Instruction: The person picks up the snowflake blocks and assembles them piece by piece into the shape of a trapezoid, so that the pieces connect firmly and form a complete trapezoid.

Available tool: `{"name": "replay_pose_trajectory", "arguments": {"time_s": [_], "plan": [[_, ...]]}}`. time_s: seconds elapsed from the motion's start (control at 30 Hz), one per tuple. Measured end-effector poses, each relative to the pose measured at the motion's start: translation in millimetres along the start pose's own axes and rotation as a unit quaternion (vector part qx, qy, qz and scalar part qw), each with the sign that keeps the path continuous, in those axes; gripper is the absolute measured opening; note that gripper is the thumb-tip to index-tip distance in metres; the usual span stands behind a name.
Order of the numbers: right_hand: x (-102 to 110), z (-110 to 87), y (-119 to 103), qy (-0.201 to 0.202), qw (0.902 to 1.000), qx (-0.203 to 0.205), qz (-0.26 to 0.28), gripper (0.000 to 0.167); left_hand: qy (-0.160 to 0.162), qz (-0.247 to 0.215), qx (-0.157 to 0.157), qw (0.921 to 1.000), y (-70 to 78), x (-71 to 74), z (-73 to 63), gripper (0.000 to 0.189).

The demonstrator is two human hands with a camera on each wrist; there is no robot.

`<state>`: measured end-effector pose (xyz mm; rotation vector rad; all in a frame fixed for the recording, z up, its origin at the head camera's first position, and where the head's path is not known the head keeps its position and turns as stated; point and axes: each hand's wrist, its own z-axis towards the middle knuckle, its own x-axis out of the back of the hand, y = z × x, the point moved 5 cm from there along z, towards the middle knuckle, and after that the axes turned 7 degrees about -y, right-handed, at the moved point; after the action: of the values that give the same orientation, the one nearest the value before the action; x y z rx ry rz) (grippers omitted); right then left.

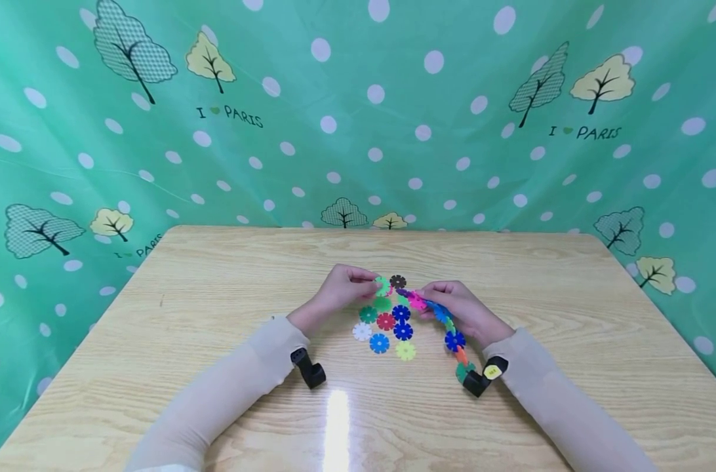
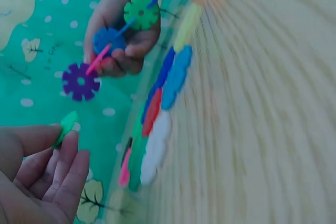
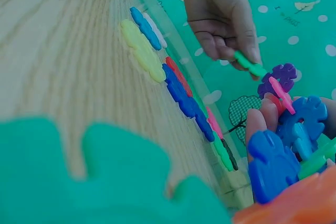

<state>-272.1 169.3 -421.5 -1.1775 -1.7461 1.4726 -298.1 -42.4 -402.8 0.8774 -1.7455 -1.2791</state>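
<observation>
My left hand (image 1: 341,288) pinches a light green notched plastic disc (image 2: 66,127) between thumb and fingers. A chain of interlocked snowflake discs is in my right hand (image 1: 465,311), gripped near a blue disc (image 2: 106,39). At the chain's leading end is a purple disc (image 2: 70,88), joined to a pink disc (image 3: 282,96). In the right wrist view the green disc's edge comes right up to the purple one. The rest of the chain hangs past the right wrist, through a dark blue disc (image 1: 455,341) and an orange one to a teal disc (image 1: 464,372).
Loose discs lie on the wooden table (image 1: 246,275) between the hands: white (image 1: 362,331), red (image 1: 385,321), yellow (image 1: 406,351), light blue (image 1: 379,343), black (image 1: 398,281), several others. A green dotted curtain (image 1: 376,124) hangs behind the table.
</observation>
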Motion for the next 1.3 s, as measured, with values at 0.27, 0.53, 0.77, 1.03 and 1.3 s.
{"name": "replay_pose_trajectory", "arguments": {"time_s": [0.27,0.53,0.77,1.03,1.3], "plan": [[-1,-0.4,0,0.003,1.0000,-0.007,0.005,0.014,-0.003,-0.027,0.016,0.9995,5.0,-9.5,-1.2,0.023],[0,2.5,0,0.006,0.9998,0.000,-0.018,0.011,-0.013,-0.038,0.020,0.9990,7.9,-13.4,-0.5,0.023],[-1,-0.4,-1,0.025,0.9994,0.005,-0.022,0.010,-0.011,-0.039,-0.004,0.9992,7.6,-18.2,-1.3,0.024],[-1,-0.8,-4,0.051,0.9980,0.030,-0.022,0.010,0.006,-0.049,-0.028,0.9984,8.5,-20.9,-4.4,0.022],[2,-1.9,-5,0.068,0.9967,0.029,-0.034,0.011,0.010,-0.060,-0.016,0.9980,9.5,-24.8,-5.3,0.020]]}}
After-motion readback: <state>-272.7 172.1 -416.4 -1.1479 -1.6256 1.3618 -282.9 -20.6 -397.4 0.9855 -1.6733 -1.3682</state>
